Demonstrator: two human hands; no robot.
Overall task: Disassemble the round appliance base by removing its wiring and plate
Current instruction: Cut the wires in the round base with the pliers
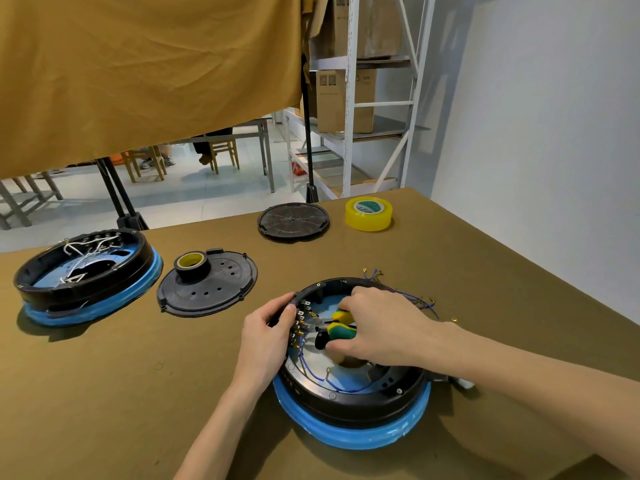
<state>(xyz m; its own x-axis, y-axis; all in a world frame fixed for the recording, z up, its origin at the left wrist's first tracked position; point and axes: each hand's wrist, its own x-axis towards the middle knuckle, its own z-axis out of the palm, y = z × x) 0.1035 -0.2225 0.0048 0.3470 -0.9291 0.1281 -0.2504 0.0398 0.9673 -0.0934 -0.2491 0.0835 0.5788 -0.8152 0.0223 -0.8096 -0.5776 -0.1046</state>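
Note:
A round black appliance base (349, 407) with a blue lower ring lies open side up on the table in front of me. My left hand (268, 336) grips its left rim, thumb on top. Inside the base, my right hand (375, 322) holds pliers with yellow-green handles (341, 328), jaws pointing left at a row of brass terminals (299, 323). Blue wires (322, 377) loop across the metal floor of the base. More blue wires with ring lugs (420, 301) trail out over the far right rim.
A second black-and-blue base (86, 275) with white wires sits far left. A black plate (207, 284) carrying a black tape roll (191, 264) lies beside it. Another black plate (293, 220) and a yellow tape roll (369, 213) lie near the far table edge.

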